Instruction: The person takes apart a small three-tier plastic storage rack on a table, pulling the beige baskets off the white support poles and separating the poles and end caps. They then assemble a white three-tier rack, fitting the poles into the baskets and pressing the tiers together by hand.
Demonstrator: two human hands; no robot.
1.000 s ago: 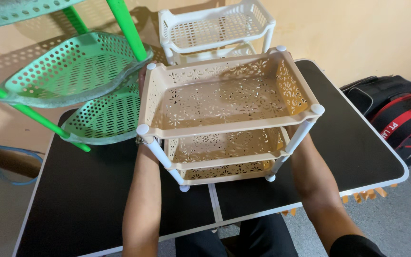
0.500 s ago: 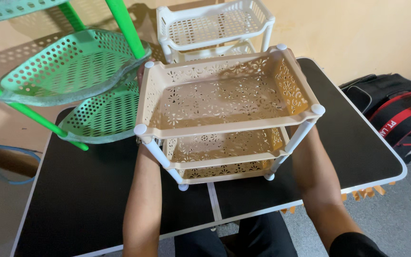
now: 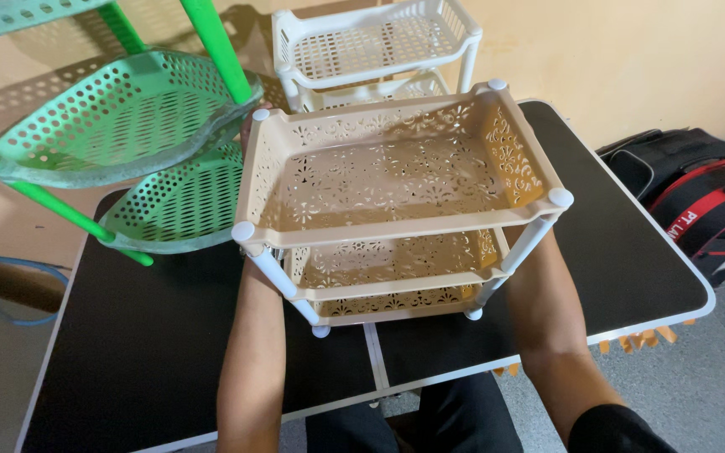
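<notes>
A beige three-tier plastic rack (image 3: 396, 180) with white posts and perforated flower-pattern shelves is tilted towards me above the black table (image 3: 144, 352). My left hand (image 3: 255, 273) reaches up along the rack's left side and my right hand (image 3: 540, 256) along its right side. Both grip it, and the shelves hide most of the fingers. The rack's lower feet hover near the table's front middle.
A green corner rack (image 3: 119, 126) with green poles leans at the left, touching the beige rack's far left corner. A white rack (image 3: 375, 46) stands behind by the wall. Black and red bags (image 3: 698, 193) lie on the floor at right. A blue hose (image 3: 2, 294) lies at left.
The beige rack has risen slightly towards me and looks a little larger. Both hands stay on its sides.
</notes>
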